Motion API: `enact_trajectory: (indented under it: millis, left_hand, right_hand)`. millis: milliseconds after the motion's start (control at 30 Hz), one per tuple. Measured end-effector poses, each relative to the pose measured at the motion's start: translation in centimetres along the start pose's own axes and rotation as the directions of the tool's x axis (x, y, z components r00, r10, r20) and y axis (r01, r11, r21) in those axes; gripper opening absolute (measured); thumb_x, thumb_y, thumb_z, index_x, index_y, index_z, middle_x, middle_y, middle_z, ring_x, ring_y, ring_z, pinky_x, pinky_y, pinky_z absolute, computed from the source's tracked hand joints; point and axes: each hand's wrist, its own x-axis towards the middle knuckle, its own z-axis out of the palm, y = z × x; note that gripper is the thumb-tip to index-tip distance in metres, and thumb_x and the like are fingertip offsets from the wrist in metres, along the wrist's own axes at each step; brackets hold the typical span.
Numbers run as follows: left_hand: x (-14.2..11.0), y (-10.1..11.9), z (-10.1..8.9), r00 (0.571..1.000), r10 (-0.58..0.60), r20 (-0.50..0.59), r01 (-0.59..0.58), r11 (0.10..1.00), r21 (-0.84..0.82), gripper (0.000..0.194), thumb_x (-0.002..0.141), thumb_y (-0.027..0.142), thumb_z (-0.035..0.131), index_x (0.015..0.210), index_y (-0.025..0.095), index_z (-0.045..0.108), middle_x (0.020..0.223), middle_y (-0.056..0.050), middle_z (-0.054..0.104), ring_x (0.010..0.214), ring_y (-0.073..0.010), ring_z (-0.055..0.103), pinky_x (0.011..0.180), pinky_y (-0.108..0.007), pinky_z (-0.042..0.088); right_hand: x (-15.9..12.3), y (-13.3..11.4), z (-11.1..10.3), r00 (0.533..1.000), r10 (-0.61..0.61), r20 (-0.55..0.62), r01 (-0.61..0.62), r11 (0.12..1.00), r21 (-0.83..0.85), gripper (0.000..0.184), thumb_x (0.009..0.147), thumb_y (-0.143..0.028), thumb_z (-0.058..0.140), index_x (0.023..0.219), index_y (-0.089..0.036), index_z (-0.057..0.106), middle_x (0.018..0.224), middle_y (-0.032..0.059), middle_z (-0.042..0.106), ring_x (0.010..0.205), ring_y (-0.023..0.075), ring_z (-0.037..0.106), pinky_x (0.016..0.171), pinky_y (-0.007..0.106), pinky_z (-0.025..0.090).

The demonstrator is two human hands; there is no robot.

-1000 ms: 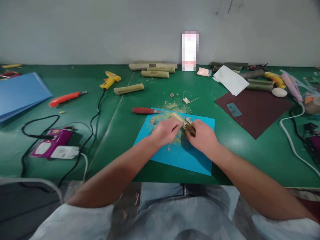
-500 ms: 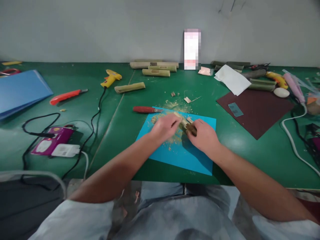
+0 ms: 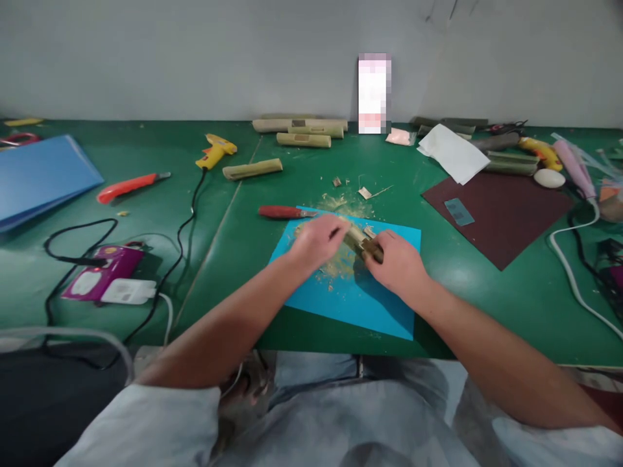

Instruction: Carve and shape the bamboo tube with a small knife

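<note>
My right hand [image 3: 396,263] is wrapped round a short bamboo tube [image 3: 357,239] with a notch cut into it, held at a slant over a blue sheet [image 3: 370,314]. My left hand [image 3: 318,241] is curled closed beside the tube's far end. A small dark spot shows between its fingers, but I cannot make out what it is. Pale bamboo shavings [image 3: 335,269] lie under and around both hands. Just beyond my left hand, a red-handled knife [image 3: 282,212] rests with its blade at the sheet's upper edge.
Several cut bamboo tubes [image 3: 304,140] lie along the wall, near a propped phone [image 3: 374,94]. To the left are a yellow glue gun [image 3: 214,152], a red cutter [image 3: 129,188] and a purple power strip [image 3: 104,272] with cords. A dark brown sheet [image 3: 501,227] and white paper [image 3: 452,152] lie right.
My left hand has shifted slightly left, so more of the bamboo tube shows between the hands. My right hand keeps its hold in about the same place.
</note>
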Motion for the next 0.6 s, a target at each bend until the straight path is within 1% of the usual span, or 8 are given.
enact_trajectory:
  millis: [67,167,200,267,333,367,467,600]
  left_hand:
    - [-0.1,0.2,0.0,0.999,-0.025,-0.030,0.025,0.999,0.020,0.023,0.097,0.027,0.054,0.081,0.017,0.067,0.080,-0.004,0.070,0.076,-0.0164,0.065,0.073,-0.029,0.052]
    - [-0.5,0.8,0.1,0.994,0.069,0.084,-0.066,0.997,-0.034,0.018,0.098,0.025,0.053,0.091,0.019,0.069,0.088,-0.004,0.072,0.082,-0.0166,0.068,0.076,-0.029,0.053]
    - [-0.5,0.8,0.1,0.991,0.091,0.093,-0.087,0.995,-0.049,0.018,0.098,0.024,0.053,0.093,0.019,0.070,0.089,-0.004,0.073,0.083,-0.0165,0.068,0.076,-0.029,0.054]
    - [-0.5,0.7,-0.1,0.997,0.076,0.027,-0.074,0.996,-0.053,0.019,0.098,0.025,0.054,0.091,0.019,0.070,0.087,-0.004,0.073,0.081,-0.0164,0.068,0.076,-0.029,0.054]
    - [-0.2,0.2,-0.4,0.997,0.022,-0.073,-0.025,0.999,-0.037,0.020,0.098,0.027,0.055,0.088,0.018,0.070,0.086,-0.004,0.073,0.080,-0.0164,0.068,0.077,-0.029,0.054]
    - [-0.1,-0.1,-0.5,0.995,0.002,-0.100,-0.005,1.000,-0.026,0.020,0.098,0.027,0.055,0.089,0.018,0.070,0.087,-0.005,0.074,0.081,-0.0165,0.068,0.078,-0.030,0.054]
    - [0.2,-0.6,-0.5,0.996,-0.011,-0.094,0.013,1.000,0.018,0.020,0.098,0.027,0.054,0.091,0.018,0.070,0.091,-0.006,0.074,0.085,-0.0171,0.068,0.080,-0.030,0.054]
    - [0.0,-0.4,-0.3,0.997,0.024,-0.074,-0.022,1.000,0.018,0.018,0.097,0.026,0.056,0.095,0.017,0.071,0.092,-0.007,0.074,0.086,-0.0182,0.069,0.081,-0.031,0.054]
  right_hand:
    - [0.0,0.0,0.0,1.000,0.007,-0.005,-0.007,1.000,0.002,0.012,0.090,-0.032,0.056,0.086,-0.021,0.053,0.093,0.0092,0.065,0.085,0.0225,0.060,0.070,0.033,0.040]
    - [-0.1,0.0,0.0,1.000,-0.007,0.006,0.007,1.000,0.005,0.011,0.089,-0.031,0.056,0.085,-0.021,0.053,0.094,0.0093,0.066,0.086,0.0226,0.060,0.070,0.033,0.040]
    - [0.0,0.0,0.0,1.000,-0.005,0.008,0.005,1.000,0.007,0.011,0.089,-0.031,0.056,0.085,-0.021,0.053,0.094,0.0093,0.066,0.086,0.0226,0.060,0.070,0.033,0.040]
    - [0.0,0.0,0.0,1.000,0.006,0.008,-0.006,1.000,0.012,0.012,0.090,-0.033,0.056,0.086,-0.021,0.053,0.094,0.0096,0.066,0.086,0.0225,0.060,0.069,0.033,0.040]
    - [0.1,0.0,-0.1,1.000,0.018,0.008,-0.018,1.000,0.015,0.013,0.090,-0.034,0.056,0.086,-0.021,0.054,0.094,0.0095,0.066,0.084,0.0223,0.060,0.069,0.033,0.040]
    - [0.1,0.0,-0.1,1.000,0.017,0.009,-0.017,1.000,0.016,0.013,0.090,-0.034,0.056,0.086,-0.021,0.054,0.095,0.0093,0.066,0.084,0.0222,0.060,0.068,0.033,0.040]
    - [0.1,0.1,-0.2,1.000,0.012,0.017,-0.012,1.000,0.016,0.012,0.089,-0.033,0.056,0.087,-0.021,0.054,0.095,0.0091,0.066,0.084,0.0221,0.060,0.069,0.033,0.040]
    - [0.0,0.1,-0.2,1.000,0.024,0.020,-0.024,1.000,0.013,0.012,0.089,-0.033,0.057,0.088,-0.021,0.054,0.095,0.0090,0.066,0.085,0.0220,0.060,0.068,0.033,0.039]
